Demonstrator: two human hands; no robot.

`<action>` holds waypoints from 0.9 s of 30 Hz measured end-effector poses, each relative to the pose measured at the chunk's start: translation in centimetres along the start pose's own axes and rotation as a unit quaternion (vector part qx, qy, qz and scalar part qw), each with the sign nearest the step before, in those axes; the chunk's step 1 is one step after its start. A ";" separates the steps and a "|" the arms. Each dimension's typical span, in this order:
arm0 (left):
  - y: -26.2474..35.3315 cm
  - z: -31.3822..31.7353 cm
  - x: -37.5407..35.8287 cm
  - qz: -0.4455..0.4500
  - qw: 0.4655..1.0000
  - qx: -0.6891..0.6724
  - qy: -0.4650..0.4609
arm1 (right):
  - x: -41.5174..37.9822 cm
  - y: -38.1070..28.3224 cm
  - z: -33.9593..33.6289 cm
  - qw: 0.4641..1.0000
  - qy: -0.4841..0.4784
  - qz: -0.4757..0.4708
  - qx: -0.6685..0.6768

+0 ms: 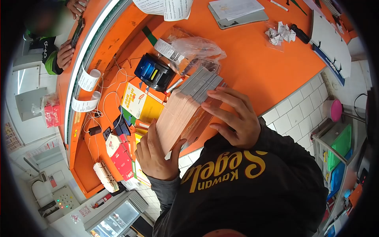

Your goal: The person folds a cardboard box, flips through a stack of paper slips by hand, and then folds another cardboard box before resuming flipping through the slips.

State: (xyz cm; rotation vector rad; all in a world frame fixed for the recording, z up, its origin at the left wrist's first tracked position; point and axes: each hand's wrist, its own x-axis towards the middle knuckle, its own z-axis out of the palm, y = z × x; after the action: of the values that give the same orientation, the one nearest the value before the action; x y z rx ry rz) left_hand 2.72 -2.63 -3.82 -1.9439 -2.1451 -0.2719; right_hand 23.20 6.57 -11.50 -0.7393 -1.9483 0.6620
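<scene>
A thick stack of flat paper or card pieces (pixel 177 112), pinkish-brown at its near end and grey at its far end, stands over the front edge of the orange counter (pixel 268 65). My left hand (pixel 158 156) grips the near end, its thumb on one side and its fingers on the other. Along the right side, my right hand (pixel 237 116) has its fingers stretched apart, fingertips at the edge near the grey section. Just beyond the stack sit a blue-and-black label printer (pixel 154 72) and a marker pen (pixel 175 84).
Clear plastic bags (pixel 197 48) lie behind the stack. Yellow packets (pixel 136 100), red boxes (pixel 121 158) and cables fill the left side. Crumpled paper (pixel 281 34) and a clipboard (pixel 331 45) are at right. Across the glass edge, another person's hand (pixel 65 54) holds a phone.
</scene>
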 end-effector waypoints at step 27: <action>-0.2 0.1 0.3 -0.001 1.000 -0.005 0.006 | 1.2 -0.8 -1.3 0.999 -0.026 0.041 0.007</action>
State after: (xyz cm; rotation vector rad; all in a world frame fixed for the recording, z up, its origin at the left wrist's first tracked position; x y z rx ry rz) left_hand 2.54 -2.37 -3.85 -1.9396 -2.1434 -0.2931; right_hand 23.66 7.07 -9.66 -0.8047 -1.9667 0.7508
